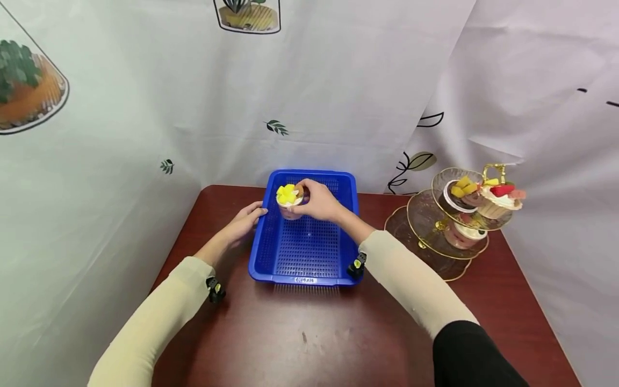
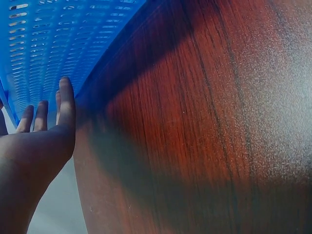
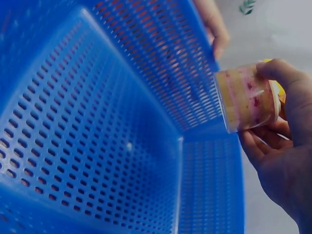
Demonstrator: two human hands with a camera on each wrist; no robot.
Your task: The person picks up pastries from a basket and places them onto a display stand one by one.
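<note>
A clear cup of layered cake (image 3: 249, 97), topped with cream and yellow pieces, is held in my right hand (image 1: 319, 201) over the far left part of a blue plastic basket (image 1: 309, 280). Thumb and fingers grip the cup from its sides, and it stands upright in the head view. My left hand (image 1: 245, 221) holds the basket's left side, a digit at the rim. In the left wrist view the other fingers (image 2: 67, 105) lie against the outside of the perforated wall. No other item shows inside the basket.
On the right stands a gold-rimmed tiered glass stand (image 1: 420, 215). Its top tier bears a cup with yellow pieces (image 1: 459, 196) and a fruit-topped cupcake (image 1: 500, 201); another dessert cup (image 1: 465, 235) sits lower. A white patterned curtain (image 1: 309, 91) hangs behind the dark red table (image 1: 300, 344).
</note>
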